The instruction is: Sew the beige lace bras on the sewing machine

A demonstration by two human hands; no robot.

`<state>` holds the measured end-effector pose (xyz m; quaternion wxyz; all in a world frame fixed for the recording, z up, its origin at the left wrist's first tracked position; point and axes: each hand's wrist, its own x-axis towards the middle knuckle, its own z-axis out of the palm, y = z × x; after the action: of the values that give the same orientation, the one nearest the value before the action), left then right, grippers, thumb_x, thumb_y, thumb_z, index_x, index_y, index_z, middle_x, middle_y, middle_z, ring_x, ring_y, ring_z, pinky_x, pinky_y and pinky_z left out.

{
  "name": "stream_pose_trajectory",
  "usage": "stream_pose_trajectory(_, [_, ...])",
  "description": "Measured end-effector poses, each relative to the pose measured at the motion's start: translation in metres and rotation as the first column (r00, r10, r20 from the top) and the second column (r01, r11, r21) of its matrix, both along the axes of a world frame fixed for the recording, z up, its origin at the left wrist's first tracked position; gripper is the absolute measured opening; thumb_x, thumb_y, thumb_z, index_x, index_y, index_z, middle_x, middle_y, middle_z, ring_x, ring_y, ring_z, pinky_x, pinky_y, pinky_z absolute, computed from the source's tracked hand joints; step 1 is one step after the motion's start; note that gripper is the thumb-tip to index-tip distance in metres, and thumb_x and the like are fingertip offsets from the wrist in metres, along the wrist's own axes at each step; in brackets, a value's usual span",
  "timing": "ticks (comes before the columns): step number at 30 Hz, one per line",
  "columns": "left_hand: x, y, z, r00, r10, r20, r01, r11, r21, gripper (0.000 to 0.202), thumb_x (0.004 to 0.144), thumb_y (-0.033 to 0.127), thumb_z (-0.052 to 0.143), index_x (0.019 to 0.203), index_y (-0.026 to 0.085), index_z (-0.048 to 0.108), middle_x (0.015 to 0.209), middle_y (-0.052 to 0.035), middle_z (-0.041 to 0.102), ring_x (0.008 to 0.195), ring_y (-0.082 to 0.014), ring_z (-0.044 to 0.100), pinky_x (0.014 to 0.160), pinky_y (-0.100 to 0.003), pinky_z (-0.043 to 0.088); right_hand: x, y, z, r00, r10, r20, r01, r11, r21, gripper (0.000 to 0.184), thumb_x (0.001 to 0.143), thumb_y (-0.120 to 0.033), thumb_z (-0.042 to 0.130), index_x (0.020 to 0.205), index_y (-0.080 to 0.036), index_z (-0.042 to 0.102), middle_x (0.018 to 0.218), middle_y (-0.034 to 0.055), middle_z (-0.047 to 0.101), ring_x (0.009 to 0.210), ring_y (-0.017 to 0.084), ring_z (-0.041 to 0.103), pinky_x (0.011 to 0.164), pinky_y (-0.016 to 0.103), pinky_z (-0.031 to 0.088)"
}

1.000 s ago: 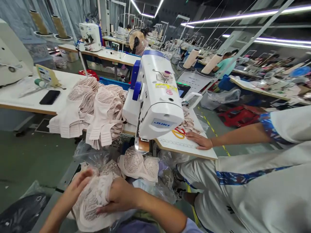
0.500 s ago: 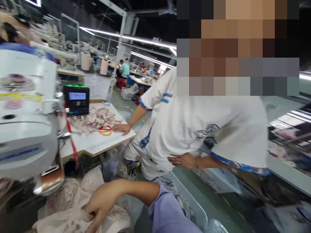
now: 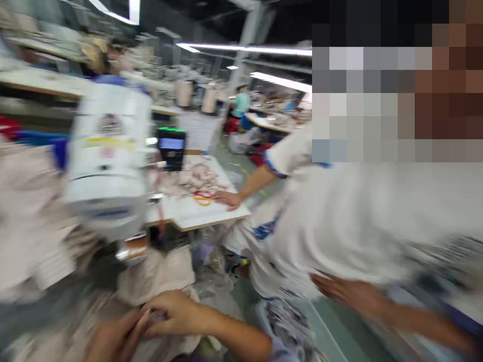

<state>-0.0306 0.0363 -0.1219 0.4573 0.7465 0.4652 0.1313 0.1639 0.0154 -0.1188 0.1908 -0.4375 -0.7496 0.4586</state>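
Observation:
My right hand [image 3: 175, 312] is low in the view, its fingers closed on a bit of pale beige material. My left hand [image 3: 115, 337] meets it from the left, blurred, with fingers pinched at the same spot. What they grip seems part of a beige bra; the hands hide most of it. More beige bras with moulded cups [image 3: 177, 269] lie just beyond my hands, below the white sewing machine head [image 3: 109, 166].
A white worktable [image 3: 204, 213] holds fabric scraps and orange-handled scissors [image 3: 203, 197]. A co-worker in a white shirt [image 3: 294, 241] stands at right, one hand on the table. Beige garments [image 3: 26, 211] are piled at left. A bin of dark cloth [image 3: 289, 322] stands at lower right.
The view has swung left, so the machine, table and co-worker appear farther right. My left hand has come into view and joined my right hand, which was on the bras.

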Motion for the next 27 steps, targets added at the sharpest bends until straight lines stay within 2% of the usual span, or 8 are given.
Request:
stream_pose_trajectory(1, [-0.003,-0.011,0.005,0.999,-0.05,-0.017,0.05,0.999,0.003,0.041,0.094,0.05,0.047,0.075,0.024,0.071,0.071,-0.0043,0.071,0.066,-0.0217,0.065,0.063,-0.033,0.047,-0.002,-0.008,-0.002,0.995,-0.081,-0.051,0.08,0.997,-0.017,0.028,0.087,-0.04,0.073,0.108,-0.021,0.073,0.1,0.0009,0.076,0.09,0.017,0.069,0.078,0.021,0.048])
stream_pose_trajectory(3, [-0.007,-0.02,0.012,0.998,-0.027,-0.062,0.032,0.996,0.08,0.042,0.097,0.043,0.041,0.074,0.021,0.069,0.069,-0.0051,0.069,0.063,-0.0187,0.06,0.06,-0.031,0.038,-0.004,-0.014,-0.009,0.959,-0.227,-0.171,0.217,0.973,-0.076,0.03,0.087,-0.045,0.073,0.105,-0.021,0.073,0.099,0.0034,0.076,0.092,0.02,0.069,0.081,0.025,0.049])
stream_pose_trajectory(6, [-0.014,-0.019,0.013,0.986,0.085,-0.142,-0.071,0.992,0.101,0.043,0.096,0.04,0.045,0.062,0.017,0.057,0.056,-0.0009,0.056,0.053,-0.0113,0.044,0.053,-0.028,0.023,-0.013,-0.012,-0.019,0.932,-0.254,-0.258,0.215,0.962,-0.17,0.034,0.088,-0.052,0.068,0.097,-0.02,0.073,0.09,0.0047,0.074,0.085,0.021,0.068,0.077,0.028,0.049])
stream_pose_trajectory(8, [-0.02,-0.02,0.015,0.986,0.119,-0.116,-0.111,0.991,0.069,0.044,0.096,0.04,0.047,0.059,0.016,0.051,0.052,0.0019,0.047,0.051,-0.0094,0.037,0.051,-0.027,0.019,-0.02,-0.014,-0.019,0.933,-0.238,-0.271,0.188,0.962,-0.198,0.037,0.091,-0.055,0.063,0.091,-0.02,0.072,0.085,0.0048,0.072,0.082,0.021,0.066,0.075,0.028,0.049])
stream_pose_trajectory(12, [-0.03,-0.02,0.031,0.996,0.085,0.022,-0.085,0.996,0.001,0.043,0.095,0.043,0.052,0.061,0.016,0.05,0.055,0.0035,0.043,0.053,-0.0093,0.039,0.051,-0.024,0.023,-0.022,-0.014,-0.005,0.932,-0.269,-0.243,0.216,0.95,-0.225,0.039,0.092,-0.056,0.06,0.086,-0.019,0.071,0.078,0.0038,0.069,0.075,0.019,0.063,0.067,0.027,0.047])
stream_pose_trajectory(16, [-0.029,-0.004,0.057,0.991,0.069,0.116,-0.068,0.998,-0.014,0.029,0.092,0.039,0.058,0.075,0.016,0.064,0.064,0.0016,0.057,0.059,-0.0105,0.049,0.055,-0.022,0.031,-0.01,0.0,0.012,0.921,-0.309,-0.238,0.284,0.949,-0.135,0.037,0.092,-0.053,0.059,0.083,-0.019,0.07,0.073,0.0027,0.068,0.068,0.018,0.062,0.061,0.026,0.047])
stream_pose_trajectory(21, [-0.019,0.022,0.079,0.968,0.16,0.196,-0.163,0.987,-0.001,0.023,0.092,0.034,0.058,0.084,0.015,0.071,0.077,-0.0022,0.07,0.07,-0.0134,0.06,0.064,-0.022,0.041,-0.001,0.02,0.027,0.891,-0.387,-0.238,0.41,0.911,0.054,0.024,0.093,-0.044,0.062,0.092,-0.021,0.069,0.075,0.0028,0.069,0.067,0.018,0.064,0.062,0.027,0.049])
stream_pose_trajectory(27, [-0.01,0.055,0.089,0.93,0.29,0.224,-0.312,0.948,0.068,0.019,0.091,0.033,0.06,0.087,0.017,0.067,0.079,-0.0001,0.069,0.071,-0.0124,0.06,0.063,-0.02,0.042,0.002,0.049,0.032,0.82,-0.476,-0.317,0.499,0.867,-0.009,0.029,0.092,-0.042,0.065,0.111,-0.022,0.058,0.076,-0.0015,0.064,0.064,0.014,0.058,0.061,0.024,0.046])
